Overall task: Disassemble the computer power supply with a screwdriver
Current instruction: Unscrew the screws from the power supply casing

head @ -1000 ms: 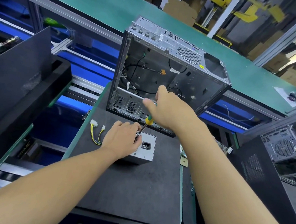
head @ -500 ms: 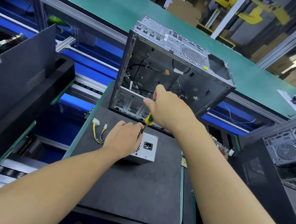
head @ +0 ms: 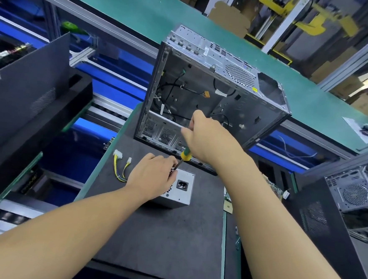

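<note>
A grey metal power supply (head: 180, 191) with a black socket lies on the dark mat (head: 162, 246). My left hand (head: 152, 177) rests on its top, fingers curled over the far edge by the screwdriver tip. My right hand (head: 209, 139) grips a screwdriver (head: 185, 157) with a green and yellow handle, held steeply, its shaft pointing down at the supply's far top edge. The tip is hidden behind my left fingers. Yellow and black cables with white plugs (head: 120, 165) trail from the supply to the left.
An open, gutted computer case (head: 214, 93) stands just behind the supply. A black side panel (head: 29, 89) leans at the left. Another case with a fan grille (head: 353, 190) sits at the right, behind a black panel (head: 316, 225). A green conveyor (head: 144, 12) runs behind.
Both hands stay at the supply's far edge, the right one still around the screwdriver. The view has drifted slightly; no clear movement of the supply.
</note>
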`<move>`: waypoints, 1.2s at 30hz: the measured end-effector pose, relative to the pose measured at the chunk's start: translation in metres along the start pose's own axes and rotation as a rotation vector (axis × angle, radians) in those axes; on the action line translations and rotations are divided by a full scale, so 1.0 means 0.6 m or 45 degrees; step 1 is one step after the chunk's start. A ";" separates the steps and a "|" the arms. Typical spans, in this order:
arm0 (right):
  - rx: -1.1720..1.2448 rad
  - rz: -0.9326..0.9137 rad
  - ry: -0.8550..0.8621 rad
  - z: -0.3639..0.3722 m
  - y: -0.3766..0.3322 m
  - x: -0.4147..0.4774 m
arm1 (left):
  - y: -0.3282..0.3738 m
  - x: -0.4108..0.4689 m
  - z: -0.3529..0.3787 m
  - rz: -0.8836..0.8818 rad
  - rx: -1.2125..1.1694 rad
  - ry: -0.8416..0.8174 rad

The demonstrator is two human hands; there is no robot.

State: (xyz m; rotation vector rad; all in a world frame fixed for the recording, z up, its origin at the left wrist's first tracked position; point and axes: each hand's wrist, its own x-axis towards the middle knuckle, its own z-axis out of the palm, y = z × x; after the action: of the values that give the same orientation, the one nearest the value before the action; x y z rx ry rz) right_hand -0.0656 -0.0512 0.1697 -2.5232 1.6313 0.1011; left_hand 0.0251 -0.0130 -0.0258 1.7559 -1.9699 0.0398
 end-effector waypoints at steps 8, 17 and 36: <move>0.007 -0.026 -0.069 -0.004 0.000 0.004 | -0.001 0.001 0.002 0.005 0.018 0.019; 0.053 -0.051 -0.151 -0.013 -0.002 0.004 | -0.001 0.001 0.002 0.008 0.030 0.010; -0.020 0.068 -0.150 -0.012 -0.016 -0.005 | -0.002 -0.002 0.003 -0.011 -0.029 0.010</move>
State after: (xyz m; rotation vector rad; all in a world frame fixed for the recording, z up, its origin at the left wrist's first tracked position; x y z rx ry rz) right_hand -0.0585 -0.0456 0.1777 -2.4348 1.6585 0.2635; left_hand 0.0256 -0.0129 -0.0283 1.7476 -1.9497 0.0215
